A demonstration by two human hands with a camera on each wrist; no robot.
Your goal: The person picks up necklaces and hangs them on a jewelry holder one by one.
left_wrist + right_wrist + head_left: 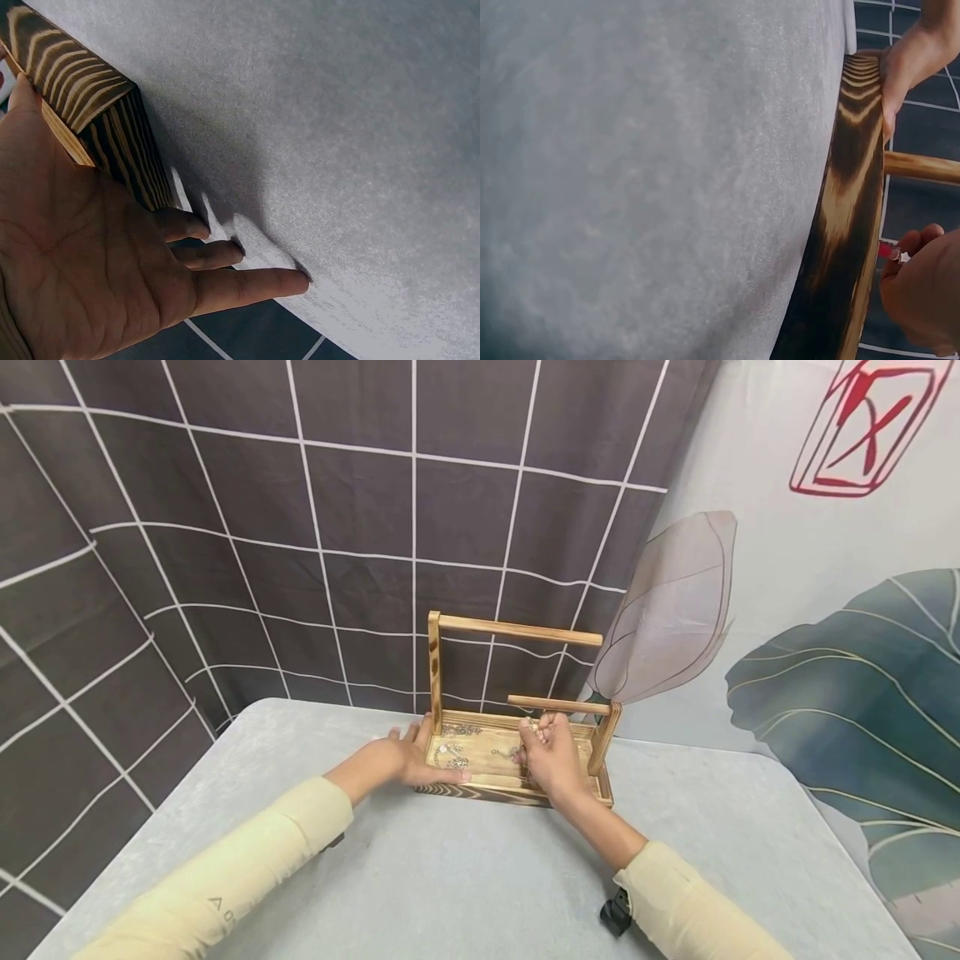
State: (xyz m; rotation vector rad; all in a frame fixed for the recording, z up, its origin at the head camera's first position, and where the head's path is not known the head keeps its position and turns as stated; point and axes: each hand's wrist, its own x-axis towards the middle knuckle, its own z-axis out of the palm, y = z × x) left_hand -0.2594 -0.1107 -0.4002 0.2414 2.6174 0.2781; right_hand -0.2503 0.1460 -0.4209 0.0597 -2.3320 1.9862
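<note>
**Chains being hung on a wooden stand**

The left hand (408,758) lies flat against the left end of the wooden stand (517,793), fingers straight and spread along its base, steadying it on the grey table (465,877). Several loose chains (453,752) lie in the tray. Neither the tall upper rail (517,631) nor the short lower rail (558,705) seems to carry anything yet. The right hand (547,756) is raised just under the lower rail, fingers curled and pinching a small chain (534,725). By my judgement the work is early: one piece is in hand and the rest are unhung.
</note>
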